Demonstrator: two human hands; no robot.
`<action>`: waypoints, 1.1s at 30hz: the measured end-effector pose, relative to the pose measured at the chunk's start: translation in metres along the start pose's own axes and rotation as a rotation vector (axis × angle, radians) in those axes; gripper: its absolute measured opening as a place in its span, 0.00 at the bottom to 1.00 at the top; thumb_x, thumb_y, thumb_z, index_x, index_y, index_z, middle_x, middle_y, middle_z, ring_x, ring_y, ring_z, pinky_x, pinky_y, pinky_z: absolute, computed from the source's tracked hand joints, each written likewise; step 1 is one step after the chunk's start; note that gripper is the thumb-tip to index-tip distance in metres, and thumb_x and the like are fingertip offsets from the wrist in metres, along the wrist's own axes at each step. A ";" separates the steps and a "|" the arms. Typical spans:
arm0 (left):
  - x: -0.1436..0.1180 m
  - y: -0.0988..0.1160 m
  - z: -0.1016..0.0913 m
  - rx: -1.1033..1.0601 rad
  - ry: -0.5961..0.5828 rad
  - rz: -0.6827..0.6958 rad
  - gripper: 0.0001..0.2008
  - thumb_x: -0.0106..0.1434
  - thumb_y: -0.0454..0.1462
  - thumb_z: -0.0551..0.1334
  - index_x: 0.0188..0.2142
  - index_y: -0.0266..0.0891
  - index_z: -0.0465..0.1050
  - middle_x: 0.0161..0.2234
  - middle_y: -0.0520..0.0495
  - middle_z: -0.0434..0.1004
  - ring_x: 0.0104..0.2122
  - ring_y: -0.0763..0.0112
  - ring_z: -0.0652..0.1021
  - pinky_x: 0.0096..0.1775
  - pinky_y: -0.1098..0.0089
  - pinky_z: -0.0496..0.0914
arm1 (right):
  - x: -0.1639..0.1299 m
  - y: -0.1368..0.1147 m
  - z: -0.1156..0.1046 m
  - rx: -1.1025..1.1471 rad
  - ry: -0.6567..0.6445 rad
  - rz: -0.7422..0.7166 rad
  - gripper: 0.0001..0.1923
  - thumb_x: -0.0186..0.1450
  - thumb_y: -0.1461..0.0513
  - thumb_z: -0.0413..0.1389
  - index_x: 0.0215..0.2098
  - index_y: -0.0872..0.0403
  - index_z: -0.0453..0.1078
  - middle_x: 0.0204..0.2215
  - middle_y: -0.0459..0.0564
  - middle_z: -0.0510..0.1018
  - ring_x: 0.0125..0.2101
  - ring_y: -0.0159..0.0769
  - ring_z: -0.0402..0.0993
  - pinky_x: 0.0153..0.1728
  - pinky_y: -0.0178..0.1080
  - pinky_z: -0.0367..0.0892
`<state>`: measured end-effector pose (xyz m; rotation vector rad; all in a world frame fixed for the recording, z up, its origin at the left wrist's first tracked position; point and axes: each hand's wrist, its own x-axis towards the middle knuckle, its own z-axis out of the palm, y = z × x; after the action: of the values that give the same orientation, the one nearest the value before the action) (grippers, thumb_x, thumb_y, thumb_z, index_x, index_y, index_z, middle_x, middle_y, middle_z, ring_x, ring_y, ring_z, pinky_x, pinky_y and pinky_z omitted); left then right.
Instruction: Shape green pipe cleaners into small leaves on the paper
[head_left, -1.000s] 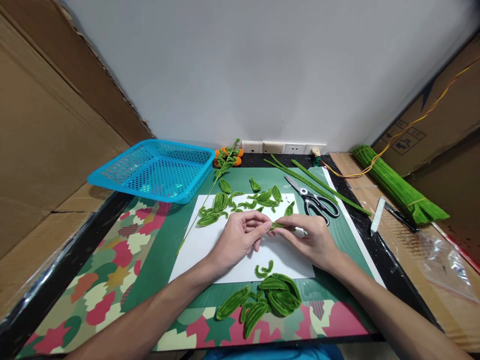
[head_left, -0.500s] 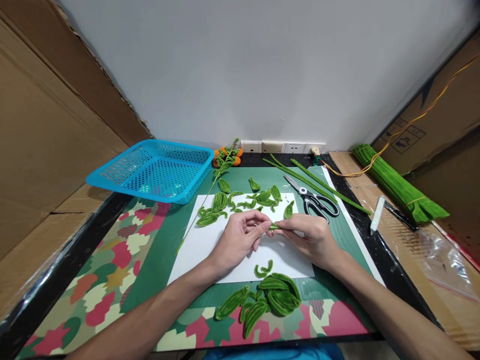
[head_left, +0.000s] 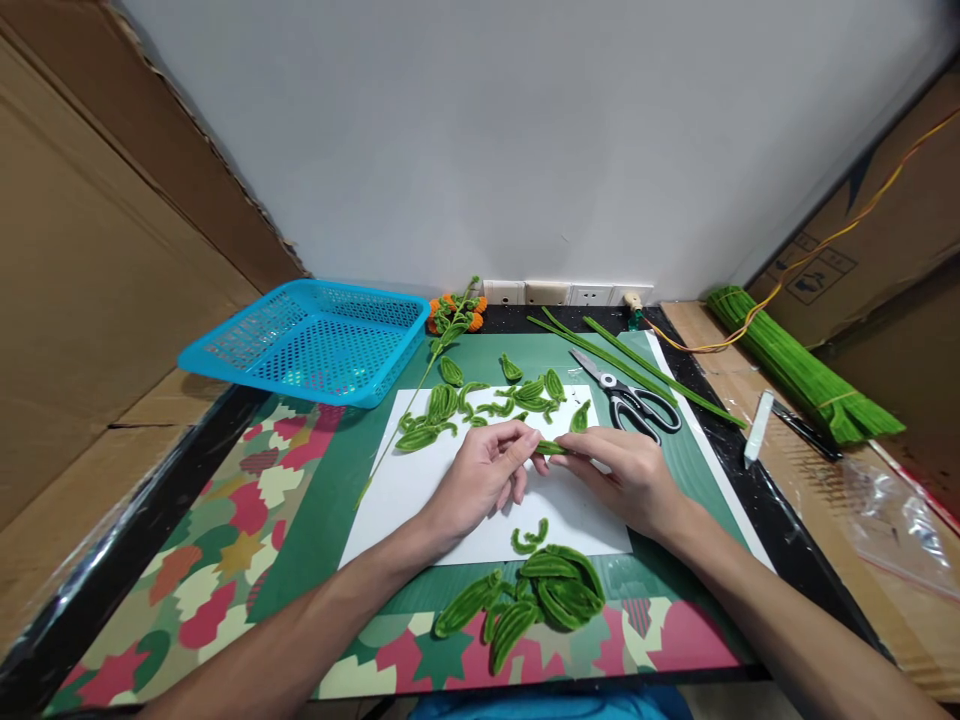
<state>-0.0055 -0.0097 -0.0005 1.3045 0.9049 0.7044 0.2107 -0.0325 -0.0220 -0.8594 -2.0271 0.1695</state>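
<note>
Between my two hands is a small green pipe-cleaner leaf (head_left: 552, 448), pinched at both ends above the white paper (head_left: 420, 530). My left hand (head_left: 487, 470) grips its left end with thumb and fingers. On the other end, the fingertips of my right hand (head_left: 619, 465) are closed; they partly cover it. Several fuzzy green leaves (head_left: 442, 402) lie on the far half of the paper. Nearer to me rests a pile of larger green leaves (head_left: 562, 590), with short curled pieces (head_left: 530, 537) just beyond it.
A blue basket (head_left: 315, 345) stands at the back left, beside a stem with orange flowers (head_left: 457, 312). Scissors (head_left: 626, 395) and loose green pipe cleaners (head_left: 660, 370) lie at right. Farther right are a pipe-cleaner bundle (head_left: 802, 365), a white tool (head_left: 758, 430) and a plastic bag (head_left: 900, 530).
The fingertips have moved slightly apart, and more of the green leaf shows between them. The whole view has shifted a little; the other things lie as before.
</note>
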 end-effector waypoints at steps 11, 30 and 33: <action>-0.001 0.004 0.003 -0.013 0.005 0.006 0.19 0.72 0.50 0.64 0.32 0.36 0.74 0.17 0.56 0.71 0.13 0.81 0.67 0.16 0.80 0.59 | 0.001 -0.002 0.000 0.017 0.015 0.009 0.06 0.75 0.64 0.59 0.45 0.58 0.78 0.28 0.51 0.80 0.24 0.33 0.73 0.26 0.35 0.67; -0.004 0.007 0.004 0.071 0.071 0.051 0.18 0.69 0.50 0.66 0.33 0.36 0.74 0.24 0.53 0.75 0.16 0.80 0.69 0.17 0.79 0.62 | 0.003 -0.005 -0.001 0.008 0.036 0.020 0.07 0.76 0.61 0.59 0.44 0.56 0.77 0.28 0.51 0.83 0.24 0.33 0.78 0.24 0.34 0.70; -0.004 0.006 0.003 0.094 0.070 0.049 0.19 0.70 0.50 0.65 0.33 0.36 0.74 0.23 0.53 0.74 0.16 0.80 0.69 0.18 0.78 0.62 | 0.003 -0.006 -0.001 0.002 0.054 0.004 0.05 0.75 0.63 0.60 0.45 0.57 0.77 0.29 0.52 0.83 0.24 0.34 0.78 0.25 0.34 0.71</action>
<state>-0.0046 -0.0142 0.0060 1.3965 0.9751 0.7572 0.2073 -0.0351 -0.0163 -0.8579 -1.9742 0.1493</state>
